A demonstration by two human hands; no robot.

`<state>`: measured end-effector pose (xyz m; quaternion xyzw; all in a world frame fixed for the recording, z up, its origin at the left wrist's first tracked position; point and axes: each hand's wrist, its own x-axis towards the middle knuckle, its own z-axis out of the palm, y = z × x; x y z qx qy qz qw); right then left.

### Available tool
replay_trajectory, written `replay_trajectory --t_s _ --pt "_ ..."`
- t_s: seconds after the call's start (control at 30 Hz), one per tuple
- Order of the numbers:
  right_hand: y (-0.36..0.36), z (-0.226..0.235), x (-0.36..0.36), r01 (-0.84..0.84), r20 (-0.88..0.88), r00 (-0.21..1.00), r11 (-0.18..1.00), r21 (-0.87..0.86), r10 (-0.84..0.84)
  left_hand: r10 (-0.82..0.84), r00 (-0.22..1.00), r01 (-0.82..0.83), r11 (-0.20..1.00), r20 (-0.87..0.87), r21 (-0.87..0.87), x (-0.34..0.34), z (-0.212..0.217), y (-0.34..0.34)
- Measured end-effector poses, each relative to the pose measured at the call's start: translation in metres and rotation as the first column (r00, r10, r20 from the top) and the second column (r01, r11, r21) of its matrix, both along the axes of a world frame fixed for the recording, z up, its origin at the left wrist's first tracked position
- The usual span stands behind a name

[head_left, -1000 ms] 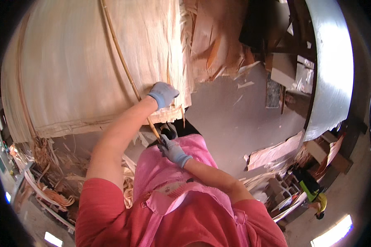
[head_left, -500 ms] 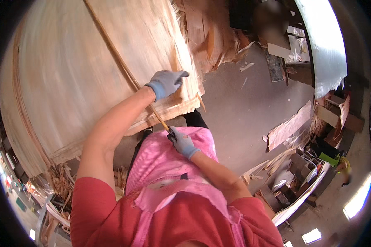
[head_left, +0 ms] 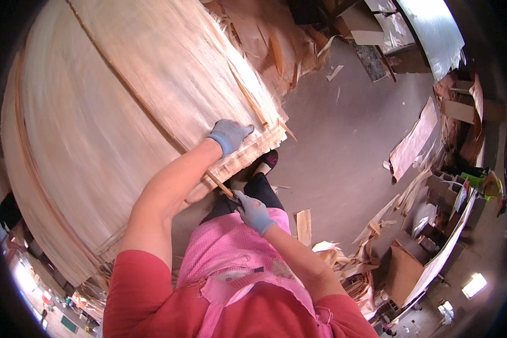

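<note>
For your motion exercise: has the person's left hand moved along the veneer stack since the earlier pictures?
Cannot tell: the left hand rests at the veneer stack's near edge in every picture; the camera itself swung.

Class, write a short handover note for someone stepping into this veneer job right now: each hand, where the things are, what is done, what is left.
Left hand: gloved, flat on the top veneer sheet near the stack's front edge.
Right hand: gloved, gripping the near end of a thin wooden strip that runs diagonally across the sheet.
Veneer stack: in front of the person, edge ragged; scraps on the floor.
Done: strip's end is off the sheet.
Left: most of the strip lies on the sheet.
</note>
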<state>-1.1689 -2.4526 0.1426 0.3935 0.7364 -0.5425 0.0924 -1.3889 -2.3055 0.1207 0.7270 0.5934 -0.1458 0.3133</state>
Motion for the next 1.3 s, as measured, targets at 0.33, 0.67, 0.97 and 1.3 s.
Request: replay_trajectory --t_s 0.33,0.67,0.97,1.3 --pt "-0.006 0.005 -0.011 -0.005 0.003 1.000 0.997 0.074 0.005 0.190 0.910 -0.292 0.925 0.369 0.242 -0.016 0.010 -0.044" --pt "-0.027 0.001 -0.025 -0.011 0.048 0.999 1.000 0.028 0.009 0.613 0.553 -0.768 0.638 0.563 0.060 -0.001 0.014 -0.080" --pt "-0.047 -0.009 -0.025 -0.019 0.014 1.000 0.997 0.070 0.018 0.587 -0.225 -0.806 0.336 0.777 -0.488 0.002 0.035 -0.098" --pt "-0.046 0.005 -0.070 0.185 -0.167 0.974 0.960 0.209 -0.151 0.413 -0.654 -0.662 0.093 0.634 -0.743 -0.040 0.097 -0.145"
